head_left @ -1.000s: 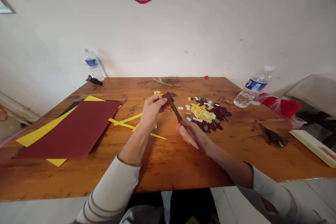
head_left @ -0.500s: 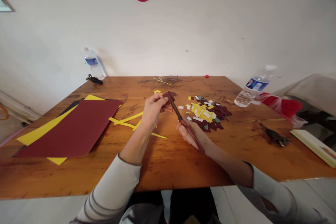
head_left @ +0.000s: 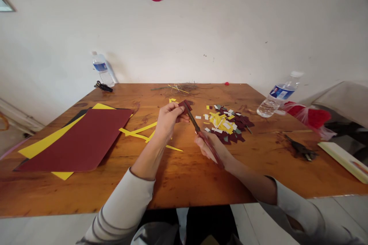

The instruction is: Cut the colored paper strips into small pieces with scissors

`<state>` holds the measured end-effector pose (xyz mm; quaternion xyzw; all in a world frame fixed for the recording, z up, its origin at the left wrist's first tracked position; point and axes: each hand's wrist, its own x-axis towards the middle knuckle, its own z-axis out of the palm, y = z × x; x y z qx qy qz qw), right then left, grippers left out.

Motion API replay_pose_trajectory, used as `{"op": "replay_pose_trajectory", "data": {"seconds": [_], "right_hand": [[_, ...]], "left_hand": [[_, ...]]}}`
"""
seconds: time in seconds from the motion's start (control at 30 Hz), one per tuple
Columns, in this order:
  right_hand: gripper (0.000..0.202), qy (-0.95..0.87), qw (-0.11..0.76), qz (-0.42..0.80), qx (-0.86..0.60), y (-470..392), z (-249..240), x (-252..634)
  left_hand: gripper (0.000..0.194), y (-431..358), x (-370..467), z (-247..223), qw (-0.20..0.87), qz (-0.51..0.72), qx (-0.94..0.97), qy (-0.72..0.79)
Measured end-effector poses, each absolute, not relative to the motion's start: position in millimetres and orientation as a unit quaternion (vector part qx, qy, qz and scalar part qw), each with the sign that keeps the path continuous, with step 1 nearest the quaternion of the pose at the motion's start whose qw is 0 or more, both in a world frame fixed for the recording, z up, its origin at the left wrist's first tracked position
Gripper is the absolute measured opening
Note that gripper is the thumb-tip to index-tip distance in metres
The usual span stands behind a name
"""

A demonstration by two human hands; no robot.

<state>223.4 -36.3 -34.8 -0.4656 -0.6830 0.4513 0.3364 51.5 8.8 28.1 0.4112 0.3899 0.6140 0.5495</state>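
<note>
Pinched in my left hand (head_left: 170, 119) is a small piece of dark red paper (head_left: 182, 103), held above the middle of the table. My right hand (head_left: 214, 148) is wrapped round the red handles of a pair of scissors (head_left: 197, 127). The blades point up and to the left, and their tips lie against the paper. Just right of the scissors is a pile of cut paper bits (head_left: 225, 124) in yellow, white, grey and dark red. Yellow paper strips (head_left: 140, 132) lie beside my left wrist, partly hidden behind it.
Dark red, yellow and black sheets (head_left: 77, 138) are stacked at the left. Water bottles stand at the back left (head_left: 100, 69) and right (head_left: 277, 95). Thin wires or twigs (head_left: 182, 87) lie at the back. A black tool (head_left: 301, 149) and a pale box (head_left: 343, 160) are at the right.
The fingers of my right hand have drawn slightly closer together on the scissor handles. My left hand and the dark red paper stay almost in place.
</note>
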Motion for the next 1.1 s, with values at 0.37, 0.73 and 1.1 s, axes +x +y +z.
{"op": "replay_pose_trajectory", "data": {"seconds": [0.37, 0.73, 1.1], "right_hand": [[0.045, -0.675, 0.335, 0.449, -0.481, -37.9, -32.1, 224.2], [0.051, -0.668, 0.355, 0.461, -0.464, -33.4, -37.7, 222.8], [0.049, -0.672, 0.354, 0.468, -0.451, -36.6, -35.6, 223.6]], "left_hand": [[0.030, 8.2, 50.3, 27.8, 0.554, 0.611, 0.422, 0.377], [0.032, 10.5, 46.8, 24.2, 0.549, 0.609, 0.425, 0.383], [0.031, 8.0, 49.5, 23.6, 0.554, 0.610, 0.428, 0.372]]}}
